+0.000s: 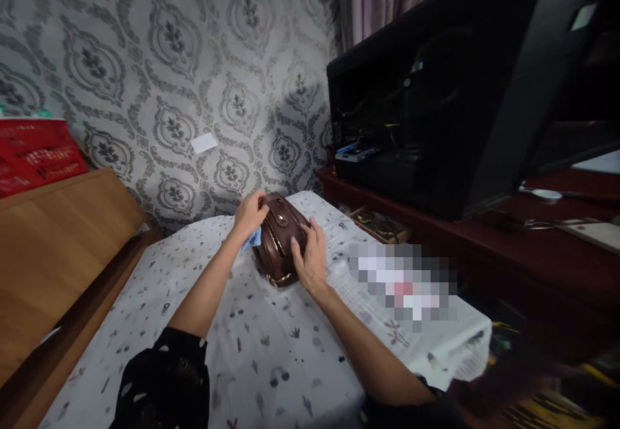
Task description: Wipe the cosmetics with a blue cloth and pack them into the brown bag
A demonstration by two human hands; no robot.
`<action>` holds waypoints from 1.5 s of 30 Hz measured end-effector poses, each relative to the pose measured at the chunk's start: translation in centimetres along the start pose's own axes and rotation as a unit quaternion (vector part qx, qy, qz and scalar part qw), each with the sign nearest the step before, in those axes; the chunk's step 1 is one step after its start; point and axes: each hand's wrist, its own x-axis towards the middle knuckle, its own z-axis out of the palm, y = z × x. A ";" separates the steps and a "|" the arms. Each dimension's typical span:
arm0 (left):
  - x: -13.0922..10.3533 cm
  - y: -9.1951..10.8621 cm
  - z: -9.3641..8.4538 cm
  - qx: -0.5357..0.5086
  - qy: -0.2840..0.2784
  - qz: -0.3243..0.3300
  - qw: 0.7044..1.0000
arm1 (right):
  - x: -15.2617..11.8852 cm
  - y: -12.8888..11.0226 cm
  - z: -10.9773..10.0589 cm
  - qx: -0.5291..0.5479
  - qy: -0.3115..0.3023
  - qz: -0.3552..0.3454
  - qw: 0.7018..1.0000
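Observation:
A brown leather handbag (285, 229) with gold zips and a round metal clasp rests on the white patterned cover. At its upper left edge, my left hand (249, 216) has its fingers curled, with a light blue cloth (252, 240) bunched under the palm. Part of that cloth is hidden behind the hand and the bag. My right hand (312, 258) lies against the bag's right side, thumb and fingers spread apart and touching the leather.
The patterned cover (271, 364) spreads around the bag. A wooden board (72, 241) with a red box (41, 154) stands at left. To the right are a black cabinet-like case (436, 125), a dark red desk (484, 235) and an open drawer (380, 223). One patch on the cover is pixelated.

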 end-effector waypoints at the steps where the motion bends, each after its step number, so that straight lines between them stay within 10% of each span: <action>1: -0.3 0.3 0.2 0.002 0.013 0.006 1.000 | -0.1 0.1 0.0 0.011 0.003 0.010 1.000; 16: -7.0 0.6 3.4 0.004 0.200 -0.007 0.980 | -0.9 0.5 2.2 0.062 -0.008 0.124 0.990; 26: -7.6 2.9 1.9 0.213 0.051 0.170 0.961 | -0.7 0.6 1.6 0.017 -0.039 0.090 0.995; 45: -7.6 2.8 2.2 0.212 0.054 0.135 0.966 | 0.0 2.1 0.0 0.024 -0.085 0.057 0.994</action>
